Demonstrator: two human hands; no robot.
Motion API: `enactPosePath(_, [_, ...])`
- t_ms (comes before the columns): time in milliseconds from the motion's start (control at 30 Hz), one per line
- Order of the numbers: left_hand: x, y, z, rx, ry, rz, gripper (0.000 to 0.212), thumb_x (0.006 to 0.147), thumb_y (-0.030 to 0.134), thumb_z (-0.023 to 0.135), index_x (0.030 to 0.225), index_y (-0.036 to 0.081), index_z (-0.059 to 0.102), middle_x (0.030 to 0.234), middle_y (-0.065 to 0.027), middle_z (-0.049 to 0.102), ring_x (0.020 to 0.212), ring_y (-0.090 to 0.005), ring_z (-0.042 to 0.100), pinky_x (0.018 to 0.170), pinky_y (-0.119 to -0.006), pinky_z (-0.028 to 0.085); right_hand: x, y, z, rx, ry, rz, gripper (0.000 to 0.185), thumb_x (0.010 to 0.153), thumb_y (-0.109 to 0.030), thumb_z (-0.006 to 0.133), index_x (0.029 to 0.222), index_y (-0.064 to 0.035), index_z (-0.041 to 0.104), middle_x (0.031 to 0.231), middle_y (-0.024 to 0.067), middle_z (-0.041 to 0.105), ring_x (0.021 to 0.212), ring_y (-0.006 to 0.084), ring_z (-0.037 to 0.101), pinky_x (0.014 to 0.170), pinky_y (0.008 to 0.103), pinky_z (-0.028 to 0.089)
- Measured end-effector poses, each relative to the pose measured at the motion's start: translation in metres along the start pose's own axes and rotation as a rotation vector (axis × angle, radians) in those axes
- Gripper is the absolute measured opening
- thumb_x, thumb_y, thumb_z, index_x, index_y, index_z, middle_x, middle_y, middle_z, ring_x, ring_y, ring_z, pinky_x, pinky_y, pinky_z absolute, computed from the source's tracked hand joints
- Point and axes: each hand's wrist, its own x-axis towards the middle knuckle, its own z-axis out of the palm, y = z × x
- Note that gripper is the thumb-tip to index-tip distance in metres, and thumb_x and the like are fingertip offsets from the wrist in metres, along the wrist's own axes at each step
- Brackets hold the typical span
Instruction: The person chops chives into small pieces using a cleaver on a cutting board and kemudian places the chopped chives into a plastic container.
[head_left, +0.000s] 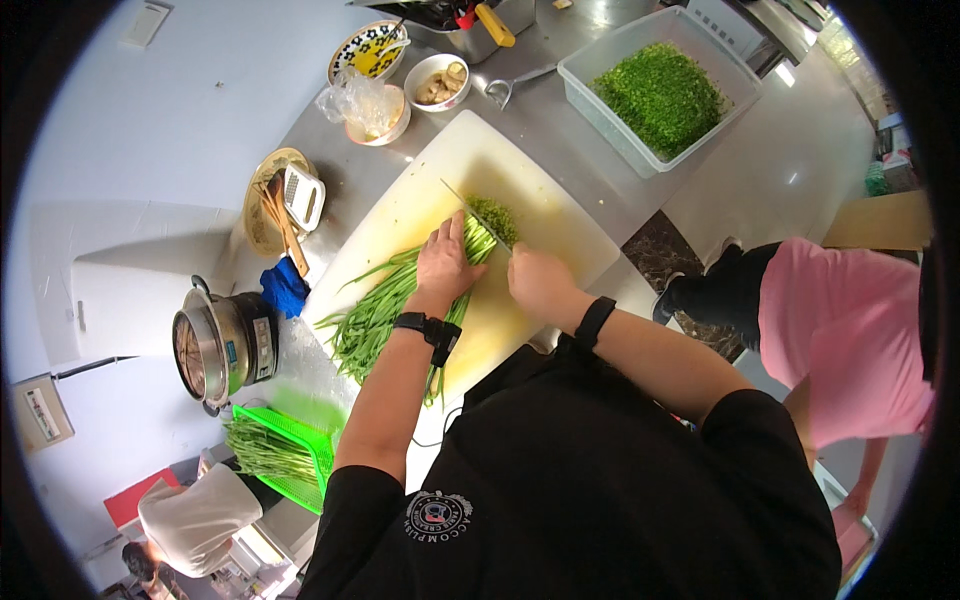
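My left hand (448, 264) presses down on a bundle of garlic chives (379, 311), its fingers stretched along the cut ends. The chives lie across a white cutting board (559, 206), leaves fanned towards me. In my right hand (541, 283) is a kitchen knife (486, 220), seen nearly edge-on, so its blade shows as a thin line. The blade stands just beyond my left fingertips, at the stalk ends. Against its far side sits a small heap of chopped chives (496, 213). My right fist hides the knife's handle.
A plastic tub (637, 159) of chopped greens stands far right, beside a peeler (501, 91). Bowls (437, 105), an oval dish (259, 225), a blue cloth (285, 289) and a metal pot (225, 345) line the left. A green basket (322, 457) holds more chives. Two people are nearby.
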Motion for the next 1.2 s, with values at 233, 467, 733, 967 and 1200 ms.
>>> enactPosePath(233, [-0.006, 0.010, -0.009, -0.150, 0.180, -0.030, 0.091, 0.099, 0.059, 0.061, 0.160, -0.003, 0.035, 0.159, -0.0260, 0.046, 0.151, -0.0385, 0.042, 0.127, -0.056, 0.028, 0.003, 0.002, -0.008, -0.006, 0.007, 0.059, 0.019, 0.097, -0.015, 0.056, 0.096, 0.0024, 0.062, 0.084, 0.0258, 0.072, 0.080, 0.0450, 0.072, 0.075, 0.0548, 0.057])
enactPosePath(467, [0.007, 0.025, 0.033, -0.165, 0.457, -0.123, 0.056, 0.113, 0.040, 0.042, 0.147, -0.003, 0.057, 0.152, -0.0215, 0.058, 0.146, -0.0372, 0.049, 0.125, -0.055, 0.032, 0.000, -0.015, -0.021, -0.050, -0.084, 0.198, 0.027, 0.101, -0.026, 0.056, 0.098, -0.0006, 0.063, 0.084, 0.0247, 0.072, 0.079, 0.0456, 0.071, 0.077, 0.0561, 0.058])
enactPosePath(733, [0.016, 0.034, 0.062, -0.149, 0.605, -0.140, 0.043, 0.106, 0.035, 0.055, 0.132, 0.004, 0.068, 0.129, -0.0150, 0.071, 0.119, -0.0341, 0.067, 0.110, -0.048, 0.047, -0.005, -0.019, -0.017, -0.126, -0.105, 0.221, 0.027, 0.105, -0.027, 0.053, 0.100, -0.0018, 0.063, 0.083, 0.0238, 0.072, 0.079, 0.0448, 0.072, 0.075, 0.0562, 0.057])
enactPosePath(967, [0.013, 0.034, 0.068, -0.096, 0.658, -0.162, 0.037, 0.104, 0.035, 0.058, 0.128, 0.009, 0.069, 0.123, -0.0121, 0.071, 0.113, -0.0326, 0.067, 0.105, -0.047, 0.049, -0.012, -0.034, -0.040, -0.104, -0.075, 0.186, 0.025, 0.104, -0.022, 0.053, 0.098, -0.0005, 0.062, 0.081, 0.0232, 0.071, 0.076, 0.0446, 0.071, 0.073, 0.0551, 0.058])
enactPosePath(1200, [0.008, 0.037, 0.066, -0.100, 0.624, -0.183, 0.036, 0.103, 0.033, 0.057, 0.129, 0.010, 0.070, 0.126, -0.0083, 0.071, 0.114, -0.0311, 0.066, 0.101, -0.046, 0.049, -0.034, -0.042, -0.059, -0.082, -0.045, 0.152, 0.025, 0.107, -0.022, 0.053, 0.094, -0.0008, 0.060, 0.074, 0.0228, 0.068, 0.071, 0.0457, 0.068, 0.068, 0.0561, 0.055])
